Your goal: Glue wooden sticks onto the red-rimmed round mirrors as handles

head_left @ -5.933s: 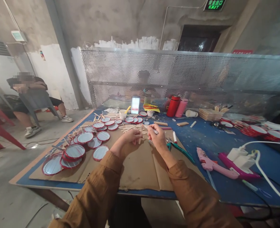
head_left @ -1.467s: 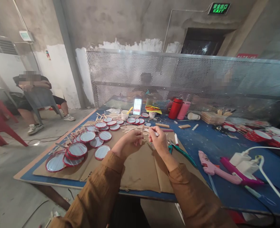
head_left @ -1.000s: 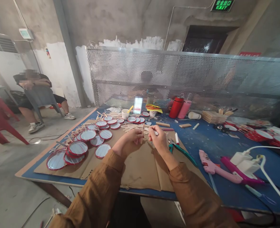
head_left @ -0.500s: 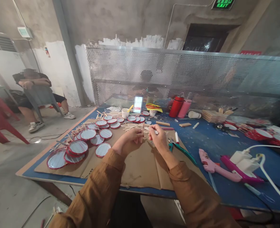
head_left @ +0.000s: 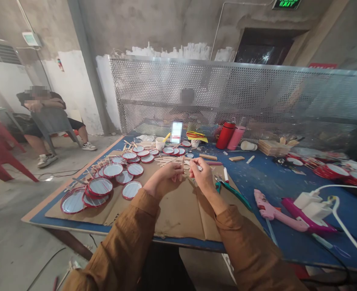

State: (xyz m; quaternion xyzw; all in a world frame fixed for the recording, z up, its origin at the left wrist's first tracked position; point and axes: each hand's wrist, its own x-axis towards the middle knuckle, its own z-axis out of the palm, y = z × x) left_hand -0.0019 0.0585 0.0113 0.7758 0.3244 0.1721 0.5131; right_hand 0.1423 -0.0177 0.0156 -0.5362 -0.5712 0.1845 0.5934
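My left hand (head_left: 170,174) is closed, its thumb and fingers pinching a thin wooden stick (head_left: 182,165) upright above the cardboard. Just to the right, my right hand (head_left: 203,174) is closed around a slim white pen-like thing (head_left: 199,167), its tip pointing toward the stick. Whether the tip touches the stick I cannot tell. Under both hands lies a brown cardboard sheet (head_left: 178,218). Beyond them is a pile of loose wooden sticks (head_left: 166,160). Several round, red-rimmed discs (head_left: 132,190) lie to the left, some stacked.
Right of my hands lie teal-handled pliers (head_left: 235,195) and a white marker (head_left: 226,174). A pink glue gun (head_left: 267,208) and a magenta power strip (head_left: 320,226) with cables are farther right. Bottles (head_left: 226,136), a lit phone (head_left: 176,132) and a perforated metal screen (head_left: 154,89) stand behind.
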